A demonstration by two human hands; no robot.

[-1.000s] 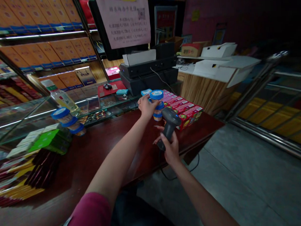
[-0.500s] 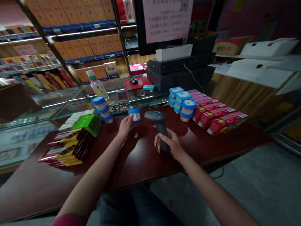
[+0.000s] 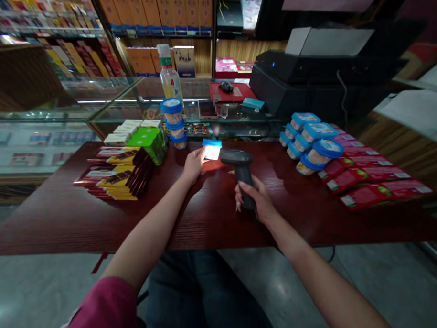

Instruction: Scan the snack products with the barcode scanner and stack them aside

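My left hand (image 3: 194, 165) grips a small tub with a blue lid (image 3: 212, 150), just above the dark red table. The tub's side glows white under a bright light. My right hand (image 3: 254, 196) is wrapped round the handle of a black barcode scanner (image 3: 240, 158), whose head points left at the tub, with a small gap between them. Behind my left hand stands a stack of similar blue-lidded tubs (image 3: 174, 120).
Chocolate bars (image 3: 114, 172) and green packs (image 3: 148, 140) lie at the left. At the right are more blue-lidded tubs (image 3: 320, 153) and red boxes (image 3: 377, 192). A bottle (image 3: 169, 77) stands behind the tub stack, near a glass case and a black machine (image 3: 294, 85).
The light now falls on the tub's side, which was unlit before. The tub and scanner head are closer together. My view has tilted down and turned left.
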